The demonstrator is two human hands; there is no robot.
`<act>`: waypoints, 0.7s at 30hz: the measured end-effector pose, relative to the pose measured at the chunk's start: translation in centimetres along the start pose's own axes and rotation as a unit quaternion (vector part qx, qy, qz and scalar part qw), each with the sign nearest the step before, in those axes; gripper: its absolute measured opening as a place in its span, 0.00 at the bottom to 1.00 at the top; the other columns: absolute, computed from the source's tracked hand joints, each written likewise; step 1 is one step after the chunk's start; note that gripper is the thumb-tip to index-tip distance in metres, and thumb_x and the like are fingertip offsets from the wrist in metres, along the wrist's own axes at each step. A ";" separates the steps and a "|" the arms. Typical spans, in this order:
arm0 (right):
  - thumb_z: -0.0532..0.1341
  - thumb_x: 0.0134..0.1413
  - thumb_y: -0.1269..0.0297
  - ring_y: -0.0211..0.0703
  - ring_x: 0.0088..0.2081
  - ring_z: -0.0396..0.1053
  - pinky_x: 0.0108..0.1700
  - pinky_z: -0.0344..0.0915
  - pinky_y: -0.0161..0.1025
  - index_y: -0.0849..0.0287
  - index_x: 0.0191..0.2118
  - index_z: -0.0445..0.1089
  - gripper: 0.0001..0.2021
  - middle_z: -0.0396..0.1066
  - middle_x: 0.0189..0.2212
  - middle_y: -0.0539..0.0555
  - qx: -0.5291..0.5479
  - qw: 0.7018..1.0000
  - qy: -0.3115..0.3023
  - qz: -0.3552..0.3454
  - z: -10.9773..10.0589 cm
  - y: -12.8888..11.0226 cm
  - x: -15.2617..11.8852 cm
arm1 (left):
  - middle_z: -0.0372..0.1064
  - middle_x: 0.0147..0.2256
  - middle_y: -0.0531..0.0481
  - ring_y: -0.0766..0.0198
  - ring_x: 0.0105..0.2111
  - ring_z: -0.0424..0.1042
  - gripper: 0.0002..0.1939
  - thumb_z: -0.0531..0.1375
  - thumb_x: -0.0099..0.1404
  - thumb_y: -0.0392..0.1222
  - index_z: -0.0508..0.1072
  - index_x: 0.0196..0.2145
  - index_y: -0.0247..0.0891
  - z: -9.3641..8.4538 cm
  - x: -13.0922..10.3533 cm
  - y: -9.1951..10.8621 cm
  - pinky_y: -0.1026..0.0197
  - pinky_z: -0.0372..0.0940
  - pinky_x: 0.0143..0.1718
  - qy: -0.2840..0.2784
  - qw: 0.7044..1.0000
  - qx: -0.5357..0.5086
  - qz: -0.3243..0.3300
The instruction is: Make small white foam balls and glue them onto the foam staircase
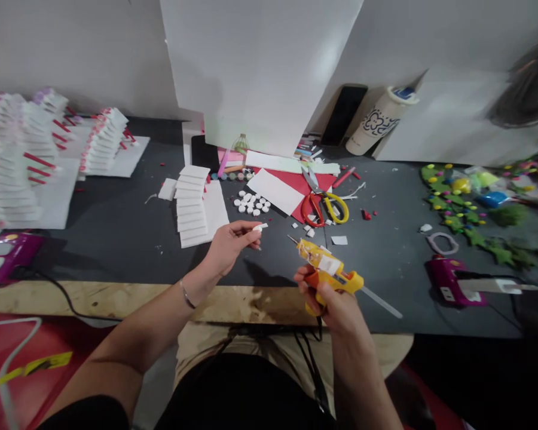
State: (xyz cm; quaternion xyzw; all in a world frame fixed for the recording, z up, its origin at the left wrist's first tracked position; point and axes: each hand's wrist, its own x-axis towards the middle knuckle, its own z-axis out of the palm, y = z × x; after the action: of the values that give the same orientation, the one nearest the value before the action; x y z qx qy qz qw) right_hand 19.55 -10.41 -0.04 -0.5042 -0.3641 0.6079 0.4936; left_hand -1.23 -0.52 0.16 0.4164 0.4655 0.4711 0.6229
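My left hand (231, 246) pinches a small white piece (260, 227) between thumb and fingers, above the dark table. Wrapped round the handle of a yellow hot glue gun (325, 263) is my right hand (336, 298). The gun's nozzle points left toward the white piece, apart from it, and a clear glue stick (382, 301) sticks out of its back. Just beyond my left hand lies a cluster of white discs (251, 203). A stepped row of white slats (191, 206) rests on a white board (215, 206) to the left.
Red-and-yellow-handled scissors (325, 200) lie ahead on paper scraps. Finished-looking stepped white models (103, 143) stand at left. A cup (379, 122) and phone (344, 113) lean at the back. Purple power blocks (455, 280) with cords sit at right and left; green felt decorations (451, 200) lie at right.
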 end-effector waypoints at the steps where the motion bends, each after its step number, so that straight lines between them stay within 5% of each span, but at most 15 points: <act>1: 0.66 0.44 0.44 0.30 0.15 0.55 0.13 0.53 0.30 0.59 0.38 0.75 0.23 0.75 0.26 0.54 -0.020 1.000 -0.004 -0.004 0.4 0.0 -0.1 | 0.72 0.23 0.51 0.68 0.22 0.70 0.13 0.70 0.51 0.43 0.80 0.36 0.37 0.0 -0.1 0.0 0.63 0.72 0.26 -0.002 1.000 0.003 0.002; 10: 0.72 0.42 0.53 0.40 0.24 0.72 0.27 0.71 0.36 0.55 0.30 0.78 0.12 0.77 0.25 0.51 -0.240 0.963 0.027 -0.121 2.5 -0.5 0.6 | 0.73 0.24 0.50 0.68 0.23 0.71 0.14 0.70 0.53 0.45 0.80 0.37 0.36 0.2 -0.6 0.2 0.64 0.72 0.25 -0.029 0.999 0.032 0.005; 21: 0.71 0.44 0.51 0.43 0.26 0.71 0.28 0.68 0.38 0.56 0.28 0.74 0.14 0.74 0.25 0.52 -0.318 0.935 0.042 -0.153 2.8 -0.9 0.3 | 0.75 0.25 0.50 0.68 0.22 0.70 0.15 0.70 0.52 0.45 0.81 0.37 0.37 0.3 -0.8 0.2 0.64 0.72 0.26 -0.045 0.999 0.030 -0.006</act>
State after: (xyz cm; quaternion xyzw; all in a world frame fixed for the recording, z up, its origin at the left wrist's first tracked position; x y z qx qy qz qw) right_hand 17.08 -9.73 1.33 -0.5979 -0.5903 0.3556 0.4093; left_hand -1.06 -1.31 0.56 0.4525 0.4534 0.4340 0.6335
